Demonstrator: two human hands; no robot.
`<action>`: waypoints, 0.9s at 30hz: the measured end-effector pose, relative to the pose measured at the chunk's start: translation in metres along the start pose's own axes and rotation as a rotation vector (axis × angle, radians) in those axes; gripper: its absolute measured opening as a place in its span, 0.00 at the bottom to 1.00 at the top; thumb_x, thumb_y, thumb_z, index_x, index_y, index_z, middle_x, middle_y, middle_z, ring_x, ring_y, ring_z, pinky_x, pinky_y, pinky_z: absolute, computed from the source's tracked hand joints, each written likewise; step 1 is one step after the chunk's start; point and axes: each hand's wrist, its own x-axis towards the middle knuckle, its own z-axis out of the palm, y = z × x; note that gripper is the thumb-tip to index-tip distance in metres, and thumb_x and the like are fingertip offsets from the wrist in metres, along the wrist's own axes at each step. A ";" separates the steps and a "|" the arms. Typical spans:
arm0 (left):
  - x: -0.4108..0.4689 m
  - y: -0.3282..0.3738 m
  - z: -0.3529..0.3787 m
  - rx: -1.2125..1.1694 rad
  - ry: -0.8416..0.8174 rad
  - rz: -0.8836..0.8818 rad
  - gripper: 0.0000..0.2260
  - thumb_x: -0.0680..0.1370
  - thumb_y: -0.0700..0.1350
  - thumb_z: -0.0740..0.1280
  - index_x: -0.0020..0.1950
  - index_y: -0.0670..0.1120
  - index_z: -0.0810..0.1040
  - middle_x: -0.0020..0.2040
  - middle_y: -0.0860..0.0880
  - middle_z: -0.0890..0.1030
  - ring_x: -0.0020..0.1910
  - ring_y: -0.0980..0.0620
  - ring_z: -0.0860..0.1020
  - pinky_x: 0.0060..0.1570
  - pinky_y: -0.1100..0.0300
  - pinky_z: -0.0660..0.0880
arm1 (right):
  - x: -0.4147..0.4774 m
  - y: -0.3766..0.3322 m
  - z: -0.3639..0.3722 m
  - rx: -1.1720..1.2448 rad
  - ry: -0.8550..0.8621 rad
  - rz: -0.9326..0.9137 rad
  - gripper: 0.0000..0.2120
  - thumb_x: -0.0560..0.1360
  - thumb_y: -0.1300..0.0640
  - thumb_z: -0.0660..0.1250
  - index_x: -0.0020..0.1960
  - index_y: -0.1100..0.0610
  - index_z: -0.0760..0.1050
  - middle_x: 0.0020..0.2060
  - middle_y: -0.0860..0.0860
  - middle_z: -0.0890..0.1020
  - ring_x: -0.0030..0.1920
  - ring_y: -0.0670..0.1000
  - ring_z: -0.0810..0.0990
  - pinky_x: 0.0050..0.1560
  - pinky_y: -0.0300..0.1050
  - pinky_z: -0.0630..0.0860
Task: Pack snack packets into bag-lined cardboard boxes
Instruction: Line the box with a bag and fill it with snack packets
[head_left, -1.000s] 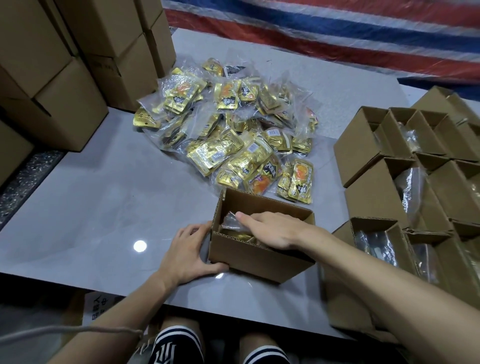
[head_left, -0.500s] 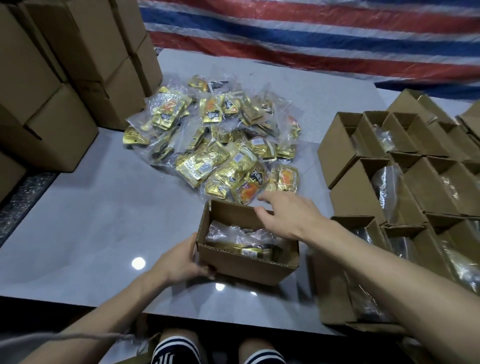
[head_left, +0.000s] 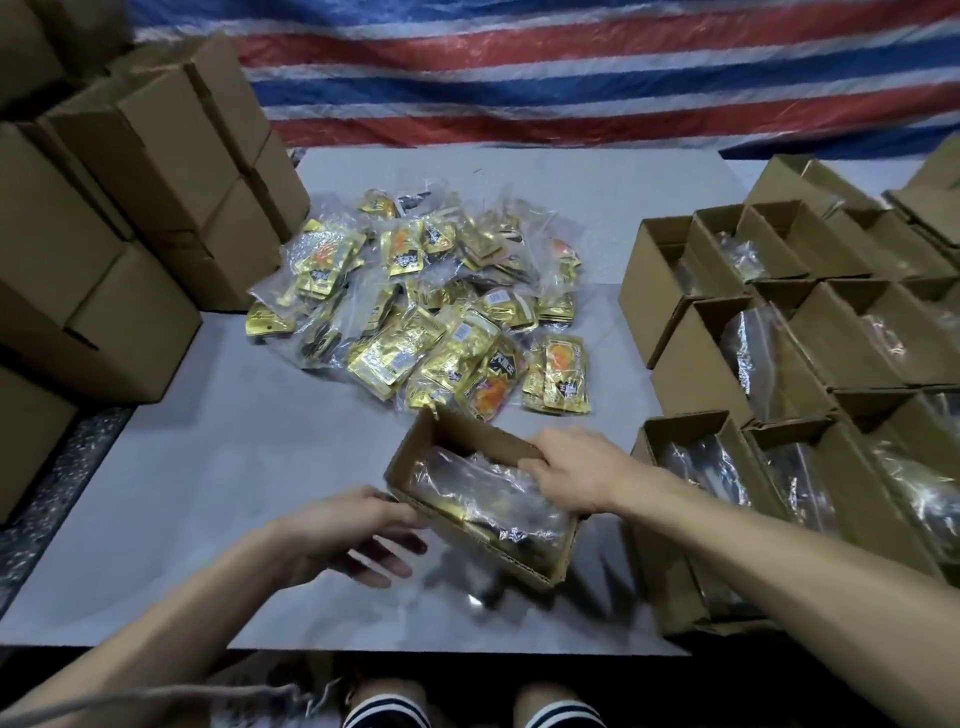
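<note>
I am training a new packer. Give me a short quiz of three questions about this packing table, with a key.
1. True or false: the snack packets lie in a heap on the table beyond the held box.
2. Which hand grips that box's far rim? A: left B: right C: neither
3. Fill in: the open, bag-lined boxes stand on the person's ____ side.
Key: 1 true; 2 B, the right hand; 3 right.

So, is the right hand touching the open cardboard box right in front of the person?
Touching. The head view shows the right hand gripping the far rim of the bag-lined cardboard box, with no gap between them.
</note>
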 end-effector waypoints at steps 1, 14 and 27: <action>-0.003 0.008 -0.001 -0.111 0.024 0.019 0.15 0.77 0.49 0.72 0.59 0.43 0.79 0.51 0.45 0.86 0.50 0.40 0.85 0.52 0.45 0.82 | -0.001 0.002 -0.002 0.056 0.028 0.028 0.15 0.83 0.50 0.58 0.38 0.51 0.65 0.38 0.51 0.75 0.40 0.55 0.77 0.40 0.47 0.71; -0.009 0.153 0.048 -0.061 0.234 0.449 0.08 0.77 0.38 0.69 0.47 0.47 0.71 0.41 0.39 0.83 0.27 0.42 0.83 0.30 0.43 0.82 | -0.015 0.015 -0.085 0.417 0.407 0.308 0.14 0.81 0.49 0.57 0.44 0.58 0.71 0.40 0.57 0.81 0.36 0.58 0.83 0.41 0.56 0.84; 0.072 0.212 0.102 -0.128 -0.005 0.411 0.08 0.77 0.29 0.58 0.46 0.39 0.74 0.32 0.41 0.81 0.24 0.44 0.81 0.24 0.53 0.79 | -0.014 0.101 -0.097 0.193 0.531 0.498 0.15 0.81 0.46 0.62 0.53 0.57 0.76 0.42 0.53 0.81 0.44 0.56 0.80 0.49 0.51 0.78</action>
